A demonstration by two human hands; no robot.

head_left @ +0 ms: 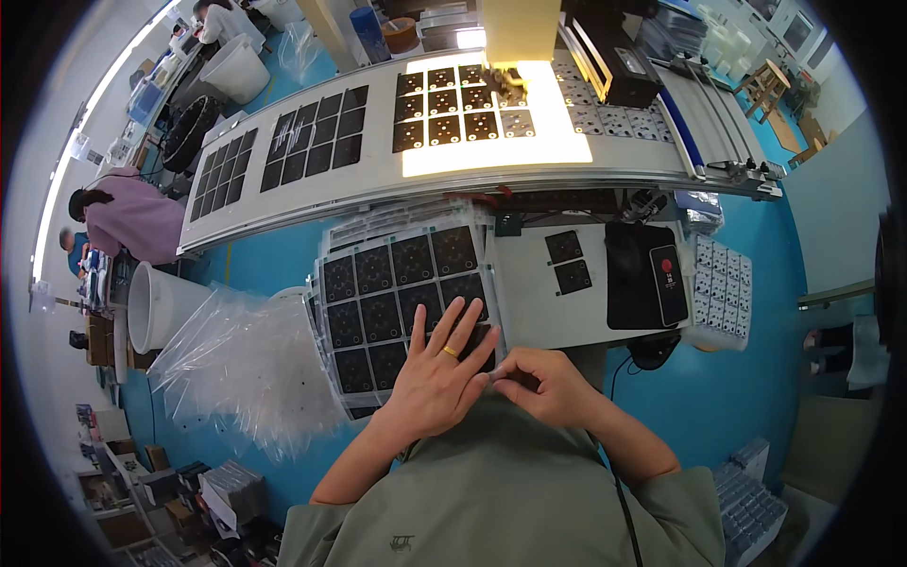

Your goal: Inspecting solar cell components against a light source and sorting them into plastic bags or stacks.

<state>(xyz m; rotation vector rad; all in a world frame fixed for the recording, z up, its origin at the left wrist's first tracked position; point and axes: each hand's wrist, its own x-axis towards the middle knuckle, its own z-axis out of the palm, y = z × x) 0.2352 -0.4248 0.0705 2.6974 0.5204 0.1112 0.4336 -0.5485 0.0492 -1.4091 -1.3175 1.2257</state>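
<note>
While the left hand (439,378) lies flat, the right hand (553,386) pinches a corner of the black sheet (380,317).
On the left side of the white table (534,321), the sheet sits on top of a pile (354,229). The left grip is open, fingers spread; the right grip looks closed on the sheet's near right corner. It should be light, thin, bendy and a bit slippery, so its edge seems best to hold; the dark squares may scratch. Left of the table, a white bin (175,307) stands by heaped clear plastic (255,364); I cannot tell what the bin holds.
</note>
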